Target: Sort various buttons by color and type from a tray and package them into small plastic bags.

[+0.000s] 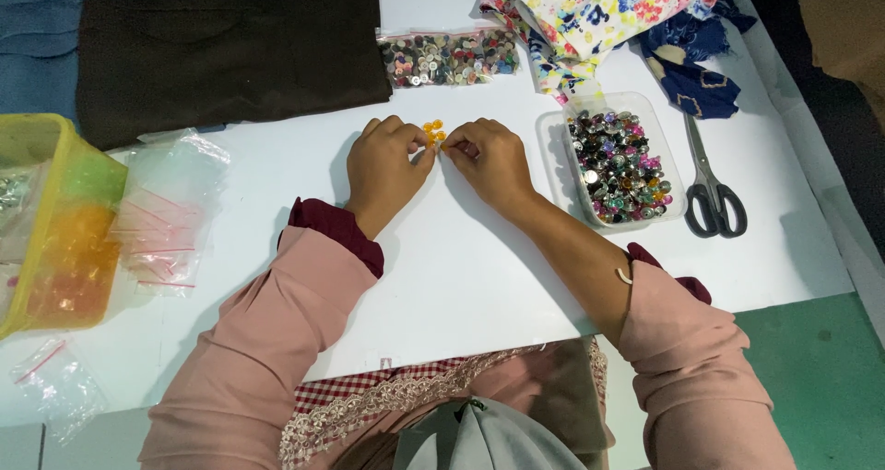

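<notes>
Orange translucent beads point(433, 131), small and round, sit in a little cluster on the white tabletop point(461, 276), right between my two hands. My left hand point(385, 166) is curled, fingers bent under, thumb and forefinger pinched close at the cluster's left edge; it touches the beads, though I cannot tell whether one is actually gripped. My right hand point(487, 157) mirrors it, knuckles up, fingertips drawn together against the cluster's right edge, same doubt about a grip. Both hands nearly meet at the thumbs.

Just right of my right hand: clear plastic tray point(553, 147) full of mixed shiny beads. Beyond it, grey-handled scissors point(710, 180) lying flat. Above the hands, a clear bag of assorted buttons point(450, 58). Far left, small empty zip bags point(166, 212) beside a yellow plastic bin point(41, 138).
</notes>
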